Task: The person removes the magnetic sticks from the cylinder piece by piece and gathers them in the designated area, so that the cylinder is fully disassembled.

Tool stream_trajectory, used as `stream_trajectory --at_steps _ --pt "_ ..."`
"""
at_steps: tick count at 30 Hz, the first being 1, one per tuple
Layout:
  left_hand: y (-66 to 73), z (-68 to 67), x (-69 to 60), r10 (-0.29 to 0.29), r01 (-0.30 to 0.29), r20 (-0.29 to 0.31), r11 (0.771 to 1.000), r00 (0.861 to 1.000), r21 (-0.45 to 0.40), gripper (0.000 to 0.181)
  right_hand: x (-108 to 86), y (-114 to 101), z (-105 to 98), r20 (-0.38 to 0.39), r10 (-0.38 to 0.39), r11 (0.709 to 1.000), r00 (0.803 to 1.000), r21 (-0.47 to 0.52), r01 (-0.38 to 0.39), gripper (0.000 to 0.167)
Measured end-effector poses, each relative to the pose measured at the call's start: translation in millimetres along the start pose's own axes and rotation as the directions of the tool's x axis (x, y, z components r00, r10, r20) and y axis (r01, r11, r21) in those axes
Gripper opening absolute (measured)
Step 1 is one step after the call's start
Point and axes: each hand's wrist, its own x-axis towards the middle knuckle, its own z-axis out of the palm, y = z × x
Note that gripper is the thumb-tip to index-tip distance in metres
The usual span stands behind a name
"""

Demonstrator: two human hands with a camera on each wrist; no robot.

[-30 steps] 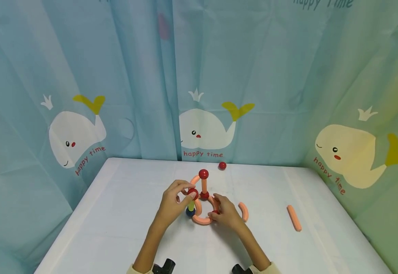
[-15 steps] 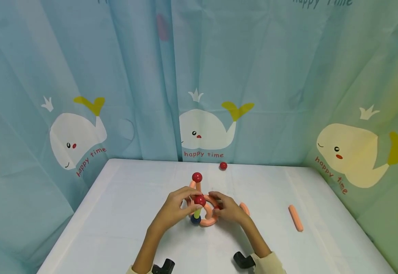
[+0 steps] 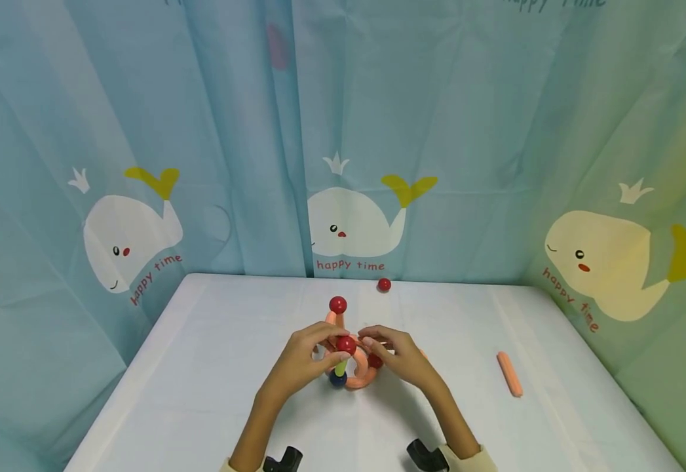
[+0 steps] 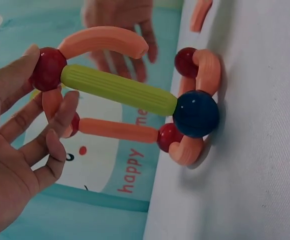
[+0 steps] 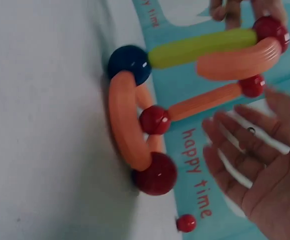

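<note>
A structure of balls and rods stands on the table. In the left wrist view a green rod [image 4: 120,90] rises from a blue ball [image 4: 196,114] to a red ball [image 4: 49,69], which my left hand [image 4: 20,145] pinches between thumb and finger. A curved orange rod [image 4: 105,41] juts from that red ball with one end free. Behind it a straight orange rod [image 4: 119,130] joins two more red balls. My right hand [image 5: 264,165], fingers loosely spread, is beside the structure and holds nothing in the right wrist view.
A straight orange rod [image 3: 510,374] lies to the right on the white table [image 3: 201,367]. One loose red ball [image 3: 384,284] is near the back edge. A curved orange rod is mostly hidden behind the right hand. Patterned curtains [image 3: 466,131] surround the back and sides.
The structure has shifted and turned, its rear upright moving left, with my left hand still on the front red ball. My right hand has come off the lower red ball and lifted slightly.
</note>
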Motion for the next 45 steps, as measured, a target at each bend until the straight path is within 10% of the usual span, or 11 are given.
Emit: stream_trajectory --at_steps 15,45 --pt "0.6 0.6 -0.8 0.027 -0.026 -0.034 1.000 0.999 0.013 0.034 -11.0 -23 11 0.051 -0.073 0.993 0.996 0.096 0.068 0.020" --pt "-2.1 -2.8 -1.0 0.067 -0.064 -0.045 0.996 0.997 0.061 0.033 -6.3 -28 13 -0.154 -0.334 0.940 0.930 -0.128 0.317 0.019"
